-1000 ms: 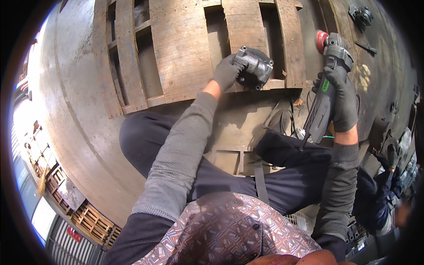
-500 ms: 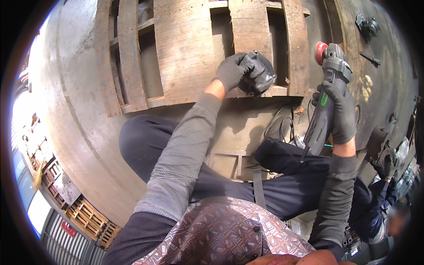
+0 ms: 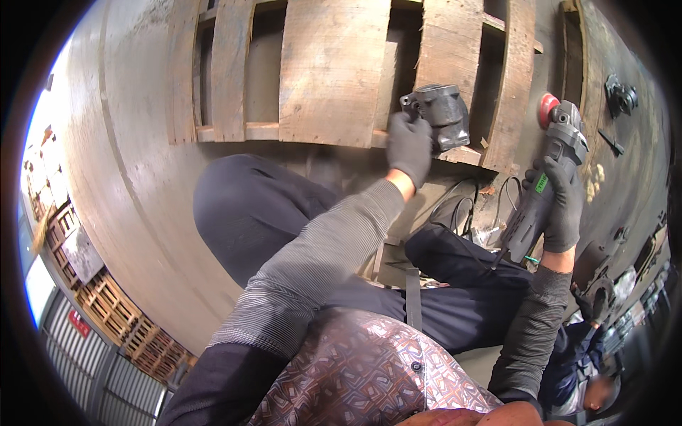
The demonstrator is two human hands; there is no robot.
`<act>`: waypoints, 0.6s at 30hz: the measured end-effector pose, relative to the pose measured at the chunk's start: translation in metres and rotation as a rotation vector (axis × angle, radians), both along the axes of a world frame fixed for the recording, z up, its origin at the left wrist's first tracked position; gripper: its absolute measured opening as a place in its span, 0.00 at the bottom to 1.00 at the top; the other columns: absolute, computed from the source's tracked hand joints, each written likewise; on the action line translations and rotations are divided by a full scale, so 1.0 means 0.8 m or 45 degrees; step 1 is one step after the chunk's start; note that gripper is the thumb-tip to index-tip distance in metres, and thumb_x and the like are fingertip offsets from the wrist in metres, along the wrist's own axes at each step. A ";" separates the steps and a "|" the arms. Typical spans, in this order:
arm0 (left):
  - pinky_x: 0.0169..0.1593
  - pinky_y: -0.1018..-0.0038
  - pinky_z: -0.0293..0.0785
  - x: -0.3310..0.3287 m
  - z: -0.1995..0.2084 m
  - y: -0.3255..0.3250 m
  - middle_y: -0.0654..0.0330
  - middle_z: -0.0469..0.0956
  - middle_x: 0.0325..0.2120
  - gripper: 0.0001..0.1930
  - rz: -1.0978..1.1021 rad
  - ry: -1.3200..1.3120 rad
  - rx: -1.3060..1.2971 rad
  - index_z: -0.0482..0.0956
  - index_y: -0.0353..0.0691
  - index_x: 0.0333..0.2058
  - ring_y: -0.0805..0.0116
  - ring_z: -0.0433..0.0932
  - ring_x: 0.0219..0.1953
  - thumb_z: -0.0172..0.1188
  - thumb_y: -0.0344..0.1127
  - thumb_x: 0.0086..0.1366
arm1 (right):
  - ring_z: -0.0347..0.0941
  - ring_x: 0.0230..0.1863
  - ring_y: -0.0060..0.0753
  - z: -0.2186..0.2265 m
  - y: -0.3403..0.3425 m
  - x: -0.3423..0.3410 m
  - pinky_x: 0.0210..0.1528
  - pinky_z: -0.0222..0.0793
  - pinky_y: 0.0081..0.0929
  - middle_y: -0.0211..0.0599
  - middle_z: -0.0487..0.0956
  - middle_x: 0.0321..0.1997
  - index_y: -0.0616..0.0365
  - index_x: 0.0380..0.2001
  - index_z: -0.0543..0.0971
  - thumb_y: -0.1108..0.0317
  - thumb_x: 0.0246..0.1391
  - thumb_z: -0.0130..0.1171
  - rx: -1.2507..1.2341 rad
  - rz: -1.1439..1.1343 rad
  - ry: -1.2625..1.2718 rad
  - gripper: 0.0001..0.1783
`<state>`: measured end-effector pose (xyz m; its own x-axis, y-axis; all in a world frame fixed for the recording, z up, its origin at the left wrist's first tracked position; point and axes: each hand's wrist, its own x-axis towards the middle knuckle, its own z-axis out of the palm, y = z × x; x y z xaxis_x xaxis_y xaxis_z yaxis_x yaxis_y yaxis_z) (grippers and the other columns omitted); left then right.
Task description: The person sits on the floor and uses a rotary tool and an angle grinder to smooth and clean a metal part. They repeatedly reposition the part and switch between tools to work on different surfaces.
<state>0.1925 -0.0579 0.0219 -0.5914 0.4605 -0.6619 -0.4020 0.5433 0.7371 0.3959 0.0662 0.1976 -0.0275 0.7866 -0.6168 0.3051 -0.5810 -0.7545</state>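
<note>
The left hand point(image 3: 410, 148), in a dark glove, is curling its fingers around the near left corner of a dark metal housing point(image 3: 447, 119). The housing is sitting just beyond and to the right of that hand, above the near edge of a wooden pallet point(image 3: 330, 74); whether the boards are bearing its weight, I cannot tell. The right hand point(image 3: 565, 202), gloved alike, is wrapping around the body of a grey angle grinder point(image 3: 527, 219) and is staying well apart from the left. The grinder's red disc point(image 3: 548, 111) is pointing away beyond the right hand's fingers, to the right of the housing and apart from it. Whether the disc is spinning, I cannot tell.

Between the hands and nearer the body, a black cable point(image 3: 465, 213) is looping over the floor. Beyond the right hand and further right, a dark metal part point(image 3: 622, 96) is lying on the ground, with a slim dark tool point(image 3: 611, 142) resting nearer. Past the right wrist, toward the lower right, another person point(image 3: 568, 369) in dark blue is working nearby. Far to the left of the left hand, slatted wooden pallets point(image 3: 106, 305) are standing.
</note>
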 end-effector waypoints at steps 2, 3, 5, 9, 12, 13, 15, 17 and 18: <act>0.57 0.52 0.77 0.030 0.009 -0.011 0.37 0.79 0.50 0.34 -0.292 0.187 -0.156 0.67 0.32 0.60 0.42 0.80 0.54 0.64 0.54 0.68 | 0.87 0.38 0.40 -0.002 0.002 -0.002 0.42 0.85 0.34 0.45 0.85 0.43 0.66 0.53 0.78 0.65 0.62 0.71 -0.018 -0.011 -0.021 0.22; 0.61 0.48 0.74 0.040 0.014 -0.011 0.33 0.76 0.54 0.38 -0.394 0.224 -0.160 0.66 0.32 0.62 0.36 0.77 0.59 0.65 0.57 0.66 | 0.87 0.38 0.40 -0.003 0.002 -0.003 0.42 0.85 0.35 0.45 0.85 0.43 0.66 0.53 0.78 0.65 0.62 0.71 -0.012 0.001 -0.014 0.22; 0.60 0.47 0.76 0.042 0.019 -0.005 0.34 0.72 0.57 0.46 -0.545 0.313 -0.248 0.62 0.30 0.64 0.35 0.78 0.58 0.69 0.62 0.64 | 0.87 0.38 0.41 -0.004 0.002 -0.005 0.42 0.86 0.36 0.45 0.85 0.43 0.67 0.54 0.78 0.65 0.62 0.70 -0.013 0.016 -0.008 0.22; 0.60 0.47 0.77 0.033 0.028 0.023 0.35 0.68 0.58 0.54 -0.595 0.352 -0.363 0.60 0.25 0.63 0.36 0.78 0.57 0.75 0.66 0.57 | 0.87 0.38 0.42 -0.006 -0.001 -0.009 0.42 0.86 0.36 0.45 0.86 0.43 0.67 0.55 0.78 0.66 0.62 0.70 -0.020 0.021 -0.031 0.23; 0.61 0.48 0.77 0.034 0.027 0.034 0.32 0.65 0.60 0.54 -0.587 0.303 -0.383 0.58 0.25 0.63 0.34 0.76 0.59 0.76 0.64 0.57 | 0.87 0.38 0.41 -0.009 -0.004 -0.016 0.41 0.85 0.35 0.45 0.86 0.43 0.66 0.54 0.78 0.66 0.62 0.70 -0.006 0.029 -0.036 0.22; 0.62 0.48 0.77 0.036 0.026 0.036 0.31 0.64 0.61 0.54 -0.563 0.307 -0.360 0.58 0.26 0.63 0.33 0.76 0.59 0.77 0.63 0.56 | 0.87 0.38 0.40 -0.010 -0.005 -0.018 0.41 0.85 0.35 0.44 0.86 0.43 0.66 0.54 0.78 0.66 0.62 0.70 -0.005 0.027 -0.031 0.21; 0.64 0.48 0.76 0.039 0.024 0.040 0.29 0.63 0.62 0.56 -0.549 0.333 -0.342 0.55 0.26 0.66 0.32 0.74 0.61 0.79 0.60 0.55 | 0.87 0.38 0.39 -0.010 -0.008 -0.021 0.40 0.85 0.34 0.43 0.85 0.42 0.65 0.53 0.79 0.66 0.62 0.70 -0.024 0.040 -0.044 0.21; 0.65 0.49 0.75 0.036 0.023 0.052 0.29 0.62 0.63 0.61 -0.580 0.368 -0.342 0.51 0.24 0.69 0.33 0.72 0.64 0.79 0.59 0.54 | 0.87 0.37 0.38 -0.010 -0.009 -0.023 0.40 0.84 0.33 0.42 0.85 0.42 0.65 0.52 0.79 0.66 0.62 0.70 -0.053 0.049 -0.076 0.20; 0.69 0.52 0.72 0.029 0.022 0.061 0.28 0.59 0.65 0.67 -0.683 0.387 -0.364 0.43 0.24 0.74 0.33 0.67 0.68 0.80 0.57 0.52 | 0.87 0.36 0.35 -0.010 -0.011 -0.024 0.39 0.84 0.31 0.39 0.85 0.40 0.63 0.51 0.79 0.67 0.61 0.70 -0.043 0.048 -0.061 0.18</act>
<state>0.2156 -0.0089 0.0396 -0.5090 0.5736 -0.6418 0.1802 0.8001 0.5722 0.3769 0.0570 0.1893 -0.0261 0.7643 -0.6444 0.3627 -0.5934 -0.7185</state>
